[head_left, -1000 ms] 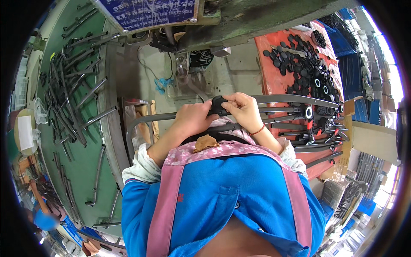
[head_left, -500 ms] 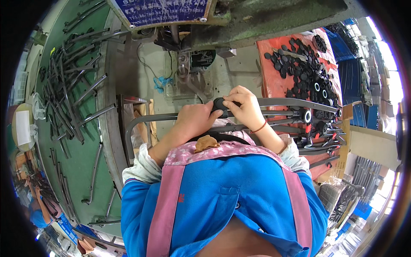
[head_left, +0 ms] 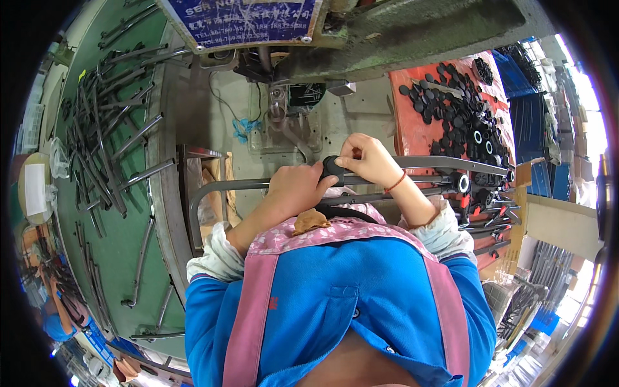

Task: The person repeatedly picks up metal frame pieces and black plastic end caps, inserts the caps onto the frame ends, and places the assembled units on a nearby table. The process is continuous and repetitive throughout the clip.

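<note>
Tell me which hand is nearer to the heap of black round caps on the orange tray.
Right. The right hand is just left of the orange tray holding the black round caps, pinching a black cap onto a metal tube. The left hand grips the tube farther left.

Blue sign (head_left: 248,19) at top centre: rectangular plate, white lettering, pale border, fixed to the machine head. White label (head_left: 33,189) at far left: upright rectangle on a round tan disc. Cardboard box (head_left: 560,222) at right edge: pale flap, beside the orange tray. No screens in view.
</note>
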A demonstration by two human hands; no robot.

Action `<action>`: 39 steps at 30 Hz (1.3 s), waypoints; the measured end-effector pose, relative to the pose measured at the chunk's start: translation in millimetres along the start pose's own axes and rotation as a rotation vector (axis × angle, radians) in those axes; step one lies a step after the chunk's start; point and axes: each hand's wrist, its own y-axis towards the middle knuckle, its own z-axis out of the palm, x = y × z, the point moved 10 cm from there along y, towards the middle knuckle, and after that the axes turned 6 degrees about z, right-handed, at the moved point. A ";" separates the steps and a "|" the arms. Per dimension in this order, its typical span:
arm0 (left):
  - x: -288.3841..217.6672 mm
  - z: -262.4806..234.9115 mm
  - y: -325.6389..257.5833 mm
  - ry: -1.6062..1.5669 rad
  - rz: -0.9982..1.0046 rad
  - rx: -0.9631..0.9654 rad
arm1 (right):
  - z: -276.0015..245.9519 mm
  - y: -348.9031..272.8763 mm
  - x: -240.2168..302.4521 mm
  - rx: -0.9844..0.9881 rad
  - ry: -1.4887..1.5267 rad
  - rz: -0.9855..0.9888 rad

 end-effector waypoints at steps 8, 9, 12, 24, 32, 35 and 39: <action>7.8 -8.0 4.4 -0.047 -0.076 -0.151 | 1.6 -0.7 5.0 0.118 -0.213 -0.012; 9.0 -9.2 5.2 -0.068 -0.086 -0.161 | 0.2 -5.0 7.9 0.107 -0.281 -0.044; 8.1 -10.7 8.3 -0.125 -0.087 -0.174 | -5.0 -17.2 9.1 0.044 -0.298 -0.168; 12.8 -3.8 19.0 -0.134 -0.069 -0.135 | -49.6 -77.9 -16.6 0.029 -1.209 -0.341; -12.0 -16.8 33.8 -0.259 0.098 -0.230 | -130.7 -77.0 24.1 -0.153 -1.375 -0.437; -45.2 -52.2 34.1 0.014 0.245 -0.455 | -203.2 -63.4 15.0 -0.201 -1.461 -0.307; -51.7 -56.8 36.5 0.023 0.190 -0.536 | -303.1 -46.6 -23.1 -0.325 -1.396 -0.236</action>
